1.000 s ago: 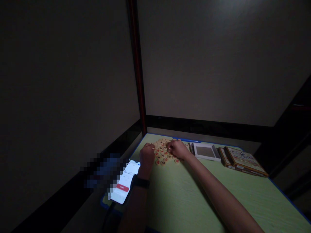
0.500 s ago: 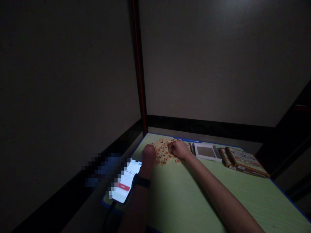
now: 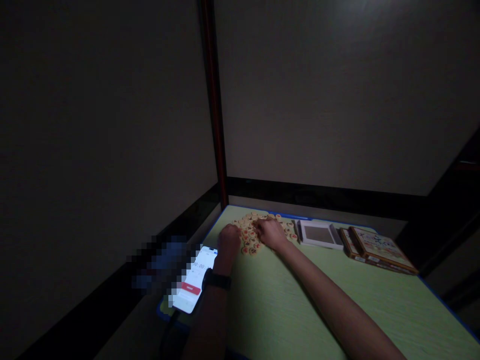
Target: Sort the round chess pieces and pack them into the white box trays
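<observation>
Round wooden Chinese chess pieces [image 3: 245, 245] with red and dark characters lie in a spread on the green table. At the left edge of the spread is my left hand [image 3: 229, 240], its fingers curled closed and turned toward the pieces. My right hand [image 3: 272, 234] reaches over the middle of them, fingertips pinched together and pointing left. Whether either hand has a piece between its fingers is hidden. More pieces [image 3: 290, 231] show to the right, beyond my right hand.
An open white box part [image 3: 318, 246] lies right of the pieces. Two flat, printed boxes [image 3: 386, 250] overlap farther right. A lit phone [image 3: 189, 280] showing a timer rests by my left wrist, which wears a dark watch [image 3: 218, 281]. Walls stand behind the green table [image 3: 285, 310].
My right hand has shifted left over the pieces, closer to my left hand, uncovering pieces on its right. My left hand stays at almost the same spot.
</observation>
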Demonstrator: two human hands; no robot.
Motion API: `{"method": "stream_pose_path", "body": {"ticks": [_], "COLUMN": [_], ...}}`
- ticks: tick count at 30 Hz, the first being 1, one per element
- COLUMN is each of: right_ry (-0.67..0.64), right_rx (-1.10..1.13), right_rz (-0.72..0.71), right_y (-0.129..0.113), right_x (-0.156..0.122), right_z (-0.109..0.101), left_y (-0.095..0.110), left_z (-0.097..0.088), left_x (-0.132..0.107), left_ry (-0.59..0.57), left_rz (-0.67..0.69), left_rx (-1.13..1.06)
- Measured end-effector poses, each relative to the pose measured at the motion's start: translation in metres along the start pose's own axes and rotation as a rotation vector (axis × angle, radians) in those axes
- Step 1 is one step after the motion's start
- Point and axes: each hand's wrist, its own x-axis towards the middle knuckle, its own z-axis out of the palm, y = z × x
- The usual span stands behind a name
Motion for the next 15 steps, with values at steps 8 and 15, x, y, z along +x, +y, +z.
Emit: {"method": "stream_pose_path", "body": {"ticks": [8, 15], "right_ry": [0.008, -0.067], "right_rx": [0.086, 0.077], "right_rz": [-0.081, -0.236], "right_y": [-0.019, -0.063], "right_x": [0.007, 0.033], "right_z": [-0.002, 0.015], "left_y": [0.015, 0.013], "left_z": [-0.029, -0.043], "left_x": [0.0, -0.005], "left_ry": [0.485, 0.441], "left_rz": [-0.309, -0.404], "left_rx": [-0.206, -0.073]}}
